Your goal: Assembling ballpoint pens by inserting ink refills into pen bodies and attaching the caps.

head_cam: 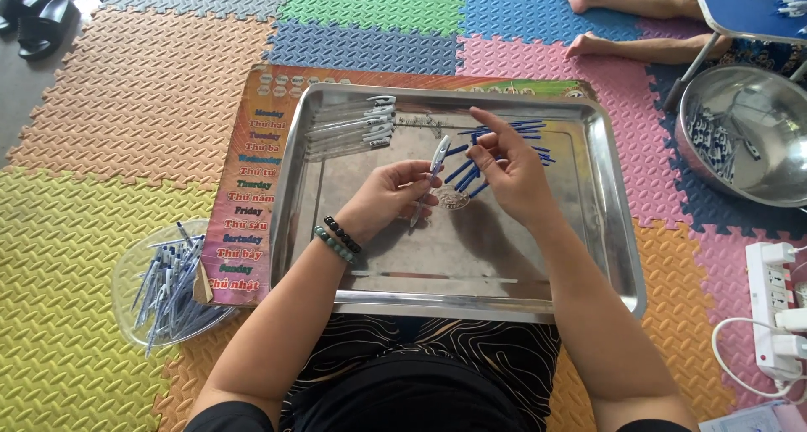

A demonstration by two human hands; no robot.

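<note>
Your left hand (393,192) is pinching a clear pen barrel with a grey clip (435,170), holding it tilted over the middle of the steel tray (471,281). Your right hand (504,167) has its thumb and fingers closed on a thin blue refill (472,178), picked out of the loose pile of blue refills (513,142) near the tray's far right corner. Looks to me like you're in the middle of putting a pen together, with the refill about to go in. The next move calls for lining the refill's tip up with the open end of the barrel, so keep the barrel steady and angled toward your right hand. A row of finished-looking clear pens (357,128) lies by the tray's far left corner. Off the tray's left edge, a clear plastic bowl (134,272) holds more pen parts on the foam floor mat (101,129).
</note>
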